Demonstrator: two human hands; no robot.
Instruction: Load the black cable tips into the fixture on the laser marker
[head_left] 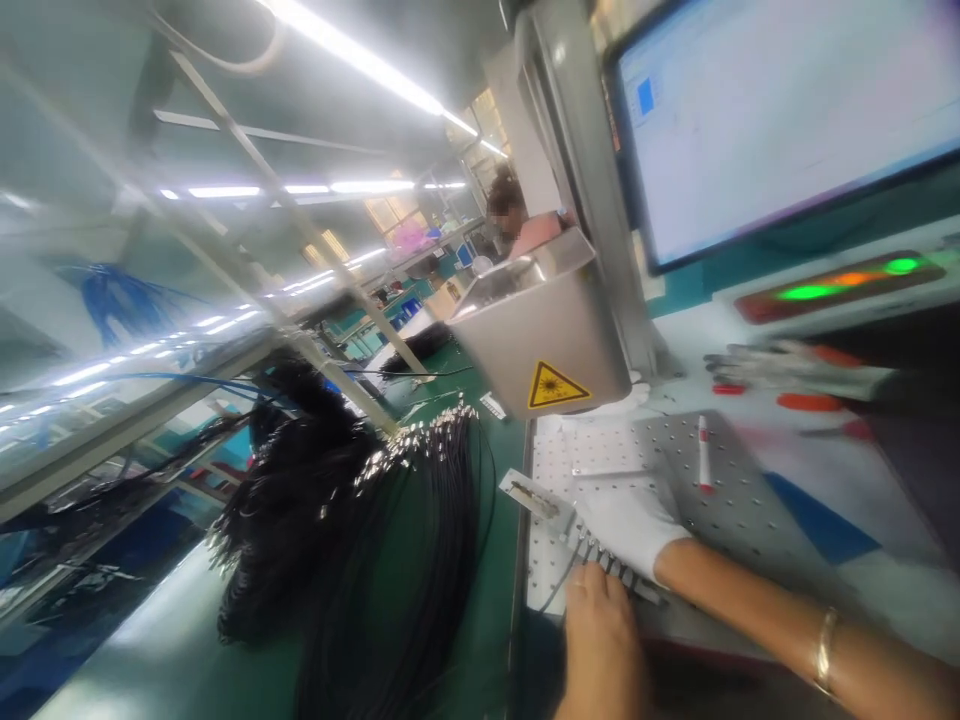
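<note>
My right hand (626, 525), in a white glove, reaches over a row of metal cable connectors (596, 548) in a narrow fixture. Its fingertips look closed at the connectors, and what they hold is hidden. Just below, my bare left hand (600, 625) curls its fingers on the black cables (570, 580) that run out of this row. A flat metal strip (529, 495) sticks out at the fixture's left end. Underneath lies a perforated metal plate (544, 455). The picture is somewhat blurred.
Above the plate hangs a metal machine head (540, 330) with a yellow warning sticker. Bundled black cables (442, 500) with shiny ends cover the green bench to the left. A red-and-white marker (704, 455), gloves (795, 368) and a monitor (787, 120) are right. A person (536, 230) sits beyond.
</note>
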